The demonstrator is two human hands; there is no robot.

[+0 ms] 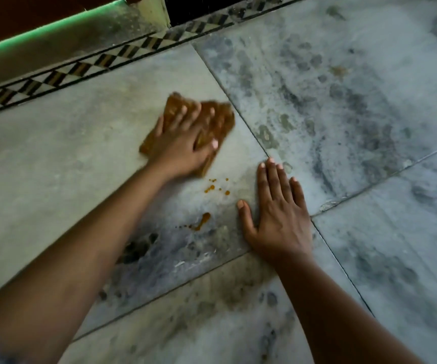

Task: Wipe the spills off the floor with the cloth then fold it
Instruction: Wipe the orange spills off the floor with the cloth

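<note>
- The left grip (pixel 183 143) is pressing down on the brown cloth (pixel 224 124) with its fingers spread and uncurled, probably to put weight across it for wiping.
- The right grip (pixel 280 216) is lying open, palm down on the floor (pixel 54 153), holding nothing and likely bracing the body.
- Orange spills (pixel 210 188) are lying between the two, just near of the cloth and not yet wiped.

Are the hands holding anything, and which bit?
Nothing is gripped. The left hand presses flat on the middle of the brown cloth; the right hand lies flat on the floor.
</note>
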